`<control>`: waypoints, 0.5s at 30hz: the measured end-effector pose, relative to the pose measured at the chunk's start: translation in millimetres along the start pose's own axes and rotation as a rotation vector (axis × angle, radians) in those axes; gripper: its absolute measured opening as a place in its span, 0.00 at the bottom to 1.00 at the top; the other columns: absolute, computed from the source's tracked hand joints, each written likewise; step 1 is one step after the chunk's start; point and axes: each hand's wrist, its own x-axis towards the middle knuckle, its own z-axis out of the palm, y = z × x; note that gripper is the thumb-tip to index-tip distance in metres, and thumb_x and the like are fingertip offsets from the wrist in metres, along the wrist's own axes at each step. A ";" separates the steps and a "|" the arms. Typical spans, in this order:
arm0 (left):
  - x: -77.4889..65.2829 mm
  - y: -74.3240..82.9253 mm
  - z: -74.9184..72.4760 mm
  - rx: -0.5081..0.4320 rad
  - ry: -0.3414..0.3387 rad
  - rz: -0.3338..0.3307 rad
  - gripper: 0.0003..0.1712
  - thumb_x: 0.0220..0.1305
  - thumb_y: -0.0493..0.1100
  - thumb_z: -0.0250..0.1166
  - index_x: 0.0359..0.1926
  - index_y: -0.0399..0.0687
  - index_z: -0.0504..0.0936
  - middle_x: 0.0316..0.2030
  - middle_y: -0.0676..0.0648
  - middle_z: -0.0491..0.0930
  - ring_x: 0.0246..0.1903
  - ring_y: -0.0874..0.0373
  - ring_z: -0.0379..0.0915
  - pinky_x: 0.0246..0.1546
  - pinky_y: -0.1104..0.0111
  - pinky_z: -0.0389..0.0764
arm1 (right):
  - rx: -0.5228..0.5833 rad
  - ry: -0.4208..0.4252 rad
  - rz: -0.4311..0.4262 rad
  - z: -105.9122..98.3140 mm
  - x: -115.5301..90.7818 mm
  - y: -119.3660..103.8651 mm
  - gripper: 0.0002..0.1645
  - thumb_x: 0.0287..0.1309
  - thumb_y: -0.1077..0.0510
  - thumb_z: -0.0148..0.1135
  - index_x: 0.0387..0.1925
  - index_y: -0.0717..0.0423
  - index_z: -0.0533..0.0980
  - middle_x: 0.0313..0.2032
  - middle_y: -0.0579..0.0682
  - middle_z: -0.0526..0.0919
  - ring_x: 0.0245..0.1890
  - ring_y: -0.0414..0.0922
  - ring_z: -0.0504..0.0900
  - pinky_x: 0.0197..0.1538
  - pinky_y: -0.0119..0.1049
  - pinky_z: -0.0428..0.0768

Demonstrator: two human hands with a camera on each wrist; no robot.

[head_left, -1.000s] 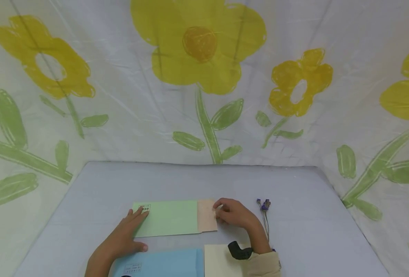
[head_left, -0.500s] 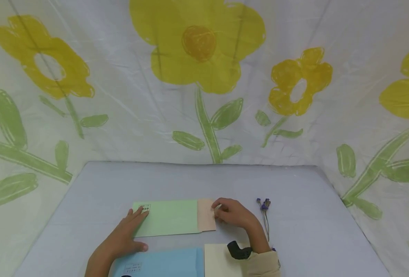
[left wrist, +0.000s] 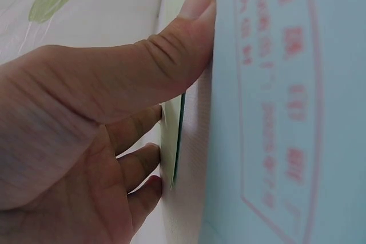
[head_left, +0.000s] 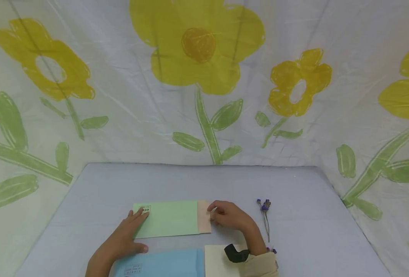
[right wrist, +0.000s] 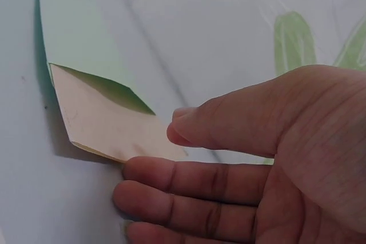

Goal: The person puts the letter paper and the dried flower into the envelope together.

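Note:
A pale green envelope point(head_left: 171, 218) lies flat on the table, its mouth toward the right. Out of that mouth sticks the end of a pink folded card point(head_left: 203, 217), whose double edge shows in the right wrist view. My right hand point(head_left: 229, 215) holds the card's outer end between thumb and fingers. On the envelope's left end, by the printed box, rest the spread fingers of my left hand point(head_left: 123, 234). Its thumb points toward a light blue envelope point(head_left: 163, 263) in front. In the left wrist view, that thumb point(left wrist: 171, 50) stands close to the blue paper.
A cream paper point(head_left: 216, 259) lies right of the blue envelope, partly under my right forearm. Dried purple flowers point(head_left: 265, 206) lie right of my right hand, and another sprig shows by the sleeve point(head_left: 261, 264). A flower-painted curtain point(head_left: 204, 115) hangs behind the table.
The pink card has slid left, deeper into the green envelope, and my right hand has moved left with it. My left hand has stayed in place.

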 end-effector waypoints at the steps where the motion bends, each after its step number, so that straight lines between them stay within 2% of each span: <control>1: 0.0 -0.1 0.1 0.001 0.000 0.001 0.63 0.35 0.51 0.83 0.73 0.40 0.65 0.74 0.33 0.54 0.73 0.29 0.37 0.69 0.36 0.44 | -0.004 -0.001 -0.007 0.4 0.0 -0.5 0.11 0.69 0.63 0.55 0.49 0.61 0.78 0.35 0.52 0.86 0.32 0.48 0.85 0.34 0.36 0.79; 15: 0.0 -0.7 0.0 0.005 0.004 -0.005 0.63 0.34 0.51 0.83 0.73 0.40 0.65 0.75 0.33 0.54 0.74 0.29 0.37 0.69 0.36 0.45 | 0.002 0.002 -0.038 2.6 3.3 0.1 0.12 0.70 0.62 0.56 0.50 0.62 0.78 0.35 0.52 0.85 0.32 0.50 0.83 0.33 0.36 0.78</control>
